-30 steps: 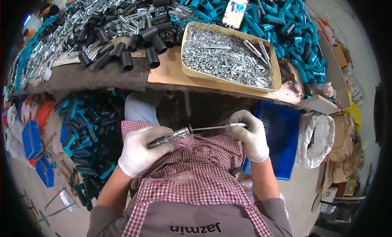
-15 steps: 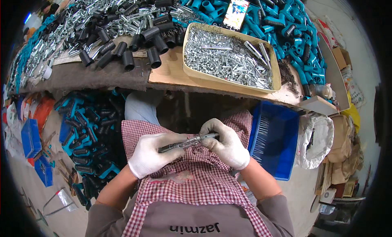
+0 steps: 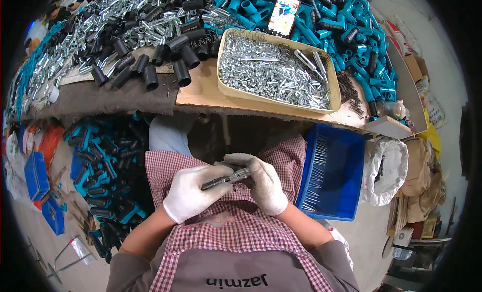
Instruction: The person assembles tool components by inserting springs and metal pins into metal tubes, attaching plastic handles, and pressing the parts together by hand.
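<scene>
Over my checked apron, both white-gloved hands close round one slim metal part (image 3: pixel 227 179), silvery with a darker left end. My left hand (image 3: pixel 191 190) pinches that darker end between thumb and fingers. Wrapped over the opposite end is my right hand (image 3: pixel 267 186), whose palm hides the tip. What exactly the part is, I cannot make out. On the bench (image 3: pixel 198 93) in front of me stands a cream tray (image 3: pixel 282 102) full of small metal pins and fittings, with a few longer metal tubes at its right side.
Black plastic tubes (image 3: pixel 150 78) and loose metal pieces heap at the bench's left. Teal parts (image 3: pixel 346 35) and a lit phone (image 3: pixel 283 15) lie behind the tray. A blue bin (image 3: pixel 346 191) with thin metal rods and a white sack (image 3: pixel 372 191) stand right; teal-and-black handles (image 3: pixel 108 166) pile left.
My hands have come closer together on the metal part. The right hand has moved lower and turned, now covering the part's right end. The whole view has shifted slightly.
</scene>
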`<action>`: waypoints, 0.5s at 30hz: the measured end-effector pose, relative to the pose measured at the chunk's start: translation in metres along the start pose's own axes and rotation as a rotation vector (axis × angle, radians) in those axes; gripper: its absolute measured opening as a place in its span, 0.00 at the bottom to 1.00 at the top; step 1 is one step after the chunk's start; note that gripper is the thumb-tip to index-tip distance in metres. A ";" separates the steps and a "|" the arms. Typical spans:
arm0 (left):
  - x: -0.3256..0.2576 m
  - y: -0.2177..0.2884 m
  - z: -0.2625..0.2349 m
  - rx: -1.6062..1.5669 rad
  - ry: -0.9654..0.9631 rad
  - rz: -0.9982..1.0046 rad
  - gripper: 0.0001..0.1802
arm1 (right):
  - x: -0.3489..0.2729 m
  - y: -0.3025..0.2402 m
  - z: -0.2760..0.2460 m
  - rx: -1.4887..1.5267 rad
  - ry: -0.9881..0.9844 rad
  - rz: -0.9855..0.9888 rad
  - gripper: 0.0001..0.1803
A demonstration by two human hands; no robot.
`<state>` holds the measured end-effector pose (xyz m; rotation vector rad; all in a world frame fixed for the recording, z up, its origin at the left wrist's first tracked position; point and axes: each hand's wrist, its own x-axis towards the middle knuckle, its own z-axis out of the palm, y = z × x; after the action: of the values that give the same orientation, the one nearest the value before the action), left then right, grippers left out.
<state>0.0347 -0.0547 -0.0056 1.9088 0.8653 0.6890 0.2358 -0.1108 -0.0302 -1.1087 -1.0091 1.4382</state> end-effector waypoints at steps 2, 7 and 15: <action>0.000 -0.001 0.003 -0.004 0.012 -0.027 0.17 | 0.001 0.003 0.005 0.044 0.014 0.006 0.35; 0.004 0.000 0.001 -0.015 0.041 -0.021 0.17 | 0.008 -0.017 -0.003 0.054 -0.087 0.070 0.35; 0.001 -0.003 -0.017 -0.035 0.119 -0.122 0.16 | 0.058 -0.111 -0.161 -0.884 0.626 -0.509 0.12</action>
<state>0.0217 -0.0440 -0.0001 1.7823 1.0288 0.7446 0.4131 -0.0332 0.0330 -1.6164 -1.3444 0.1497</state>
